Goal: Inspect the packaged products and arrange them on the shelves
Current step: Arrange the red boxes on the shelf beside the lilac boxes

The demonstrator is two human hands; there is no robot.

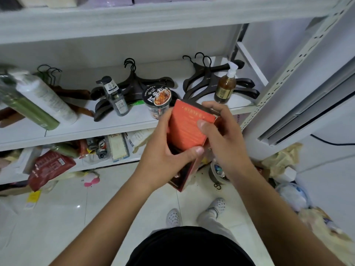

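The box (pixel 189 129), a red matte carton with fine print, is held in the air just before the front edge of the middle shelf (pixel 96 131), near its right end. It looks light, stiff at the corners and crushable on the flat faces, so the edges suit a hold. The left hand (pixel 165 152) curls round its lower left, and the right hand (pixel 226 139) grips the right side, both thumbs on the face. Behind stand a glossy lidded cup (pixel 157 101) and black plastic hangers (pixel 134 87).

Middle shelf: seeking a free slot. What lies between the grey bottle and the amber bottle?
Head view: a noodle cup and black hangers; the red box hides part.
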